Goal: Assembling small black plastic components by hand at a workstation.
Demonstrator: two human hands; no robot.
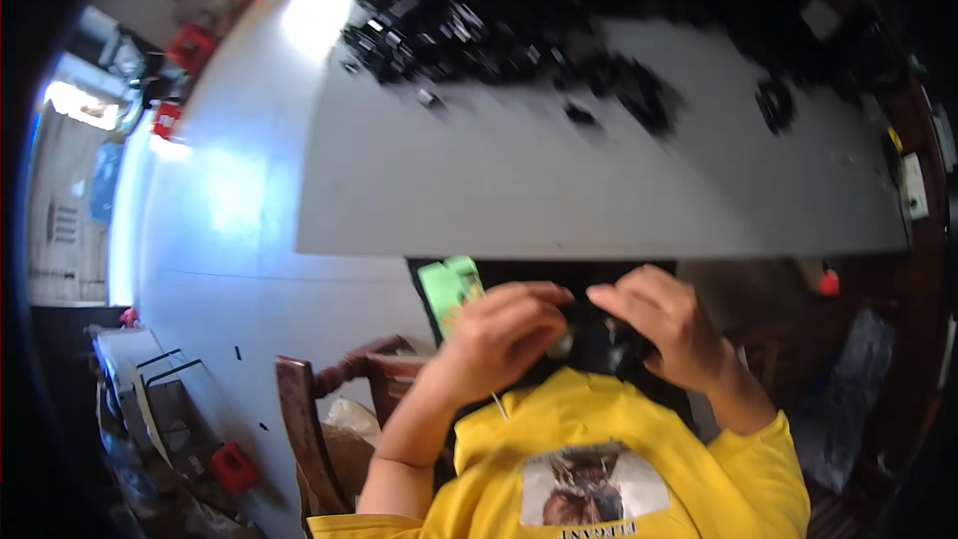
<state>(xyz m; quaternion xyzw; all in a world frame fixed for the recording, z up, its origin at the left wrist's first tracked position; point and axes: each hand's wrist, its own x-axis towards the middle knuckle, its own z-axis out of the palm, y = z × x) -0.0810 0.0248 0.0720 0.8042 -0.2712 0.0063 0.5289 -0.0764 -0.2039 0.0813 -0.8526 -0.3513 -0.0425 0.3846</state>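
Both hands are held close together in front of my yellow shirt, just below the near edge of the grey table (449, 195). My left hand (507, 331) is closed, its fingers curled inward; whatever it may hold is hidden. Facing it, my right hand (667, 324) is also closed, thumb and fingertips pinched toward the left one. A dark, shiny shape (626, 347) shows under the right fingers, too unclear to name. Beside the left hand a light green card (446, 291) lies against something black.
A heap of small black parts (429, 25) covers the table's far left, with loose black pieces (644, 100) scattered rightward. At left stands a wooden chair (299, 409). Red containers (237, 467) sit on the pale floor. A clear plastic bag (848, 394) hangs at right.
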